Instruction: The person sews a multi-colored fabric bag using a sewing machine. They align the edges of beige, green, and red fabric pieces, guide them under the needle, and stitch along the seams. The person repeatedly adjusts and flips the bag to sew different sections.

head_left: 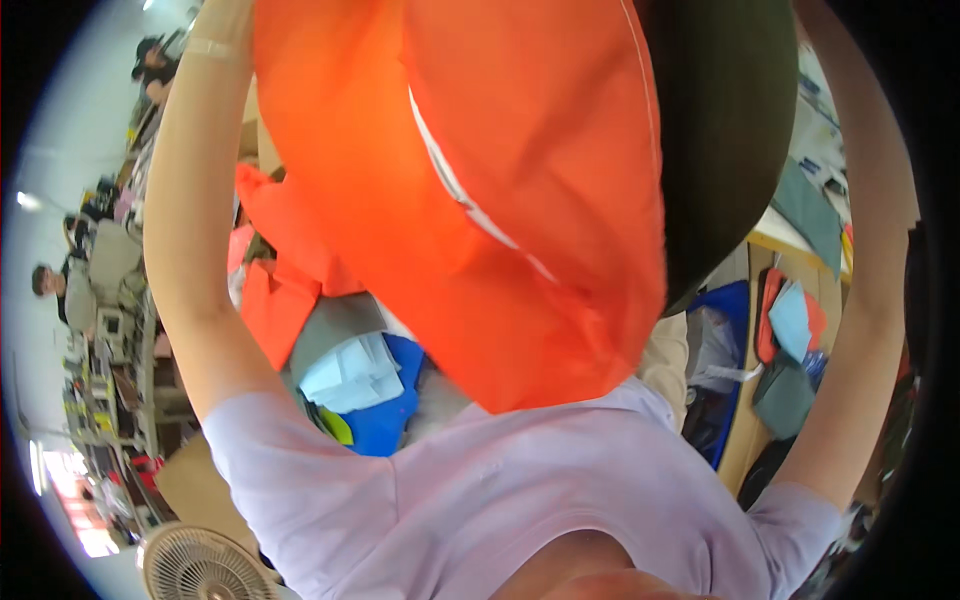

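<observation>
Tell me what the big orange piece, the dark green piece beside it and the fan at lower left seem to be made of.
Orange piece: probably smooth synthetic fabric, creased, with a stitch-like line near one edge. Dark green piece: likely matte cloth by its soft curve, weave unclear. Fan: rigid, pale and ribbed, so perhaps plastic, possibly coated wire.

No lettering, number or sign can be read, though the blurred edges may hide some.

Upper edge crops the orange fabric (520,200), dark green fabric (730,130), left forearm (195,170) and right forearm (870,180); both hands lie outside view. Lower edge crops the fan (205,568). Distant equipment (112,328) at left is too small to identify.
</observation>
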`<state>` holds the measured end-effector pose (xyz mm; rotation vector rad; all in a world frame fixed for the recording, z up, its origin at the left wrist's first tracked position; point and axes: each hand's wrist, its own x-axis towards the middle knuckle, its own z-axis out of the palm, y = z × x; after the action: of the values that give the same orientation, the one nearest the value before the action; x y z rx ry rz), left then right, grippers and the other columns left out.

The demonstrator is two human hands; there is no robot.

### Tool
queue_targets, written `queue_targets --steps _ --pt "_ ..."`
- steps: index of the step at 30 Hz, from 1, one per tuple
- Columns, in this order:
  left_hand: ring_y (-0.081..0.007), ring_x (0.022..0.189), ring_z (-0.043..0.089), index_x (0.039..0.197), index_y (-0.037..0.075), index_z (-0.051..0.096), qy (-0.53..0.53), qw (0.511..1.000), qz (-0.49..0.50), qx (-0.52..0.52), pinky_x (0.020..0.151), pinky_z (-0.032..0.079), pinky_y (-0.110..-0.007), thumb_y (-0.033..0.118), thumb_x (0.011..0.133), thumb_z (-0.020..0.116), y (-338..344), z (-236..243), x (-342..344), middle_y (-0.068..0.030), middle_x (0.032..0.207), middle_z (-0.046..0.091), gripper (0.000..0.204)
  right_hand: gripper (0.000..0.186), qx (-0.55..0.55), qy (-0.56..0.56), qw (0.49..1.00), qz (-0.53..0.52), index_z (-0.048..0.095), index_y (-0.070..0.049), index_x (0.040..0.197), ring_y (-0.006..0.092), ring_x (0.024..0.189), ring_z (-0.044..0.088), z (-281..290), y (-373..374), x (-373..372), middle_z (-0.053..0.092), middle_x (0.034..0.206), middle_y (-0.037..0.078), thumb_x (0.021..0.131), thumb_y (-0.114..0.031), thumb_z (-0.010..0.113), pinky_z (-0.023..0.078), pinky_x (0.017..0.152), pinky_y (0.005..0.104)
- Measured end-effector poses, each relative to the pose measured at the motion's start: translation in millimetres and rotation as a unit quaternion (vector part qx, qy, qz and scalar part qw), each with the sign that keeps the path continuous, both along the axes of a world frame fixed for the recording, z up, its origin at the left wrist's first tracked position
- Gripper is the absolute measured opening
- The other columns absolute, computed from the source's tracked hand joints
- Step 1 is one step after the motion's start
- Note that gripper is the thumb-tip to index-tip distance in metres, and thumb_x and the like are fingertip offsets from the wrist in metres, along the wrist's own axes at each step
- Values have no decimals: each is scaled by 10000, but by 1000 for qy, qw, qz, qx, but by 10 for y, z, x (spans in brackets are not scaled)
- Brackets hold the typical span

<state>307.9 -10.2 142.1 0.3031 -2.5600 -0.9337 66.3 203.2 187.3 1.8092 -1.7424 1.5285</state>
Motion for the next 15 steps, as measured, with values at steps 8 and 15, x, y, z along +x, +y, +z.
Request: queue_targets --steps 8,15 --pt "-238 816 737 1134 -86 693 78 990 57 -106 643 593 -335 455 930 663 -126 676 -459 -137 950 758 579 397 74 -77 994 -8 721 -9 1115 138 817 686 -217 371 -597 725 934 64 953 -370 682 547 725 284" --pt "-212 904 724 1273 -20 643 -125 985 20 -117 752 605 -345 407 959 667 -867 410 -1121 -118 1091 744 530 412 80 -121 989 -20 727 -24 1110 126 812 672 -290 546 -863 713 907 45 941 -399 695 537 706 278"
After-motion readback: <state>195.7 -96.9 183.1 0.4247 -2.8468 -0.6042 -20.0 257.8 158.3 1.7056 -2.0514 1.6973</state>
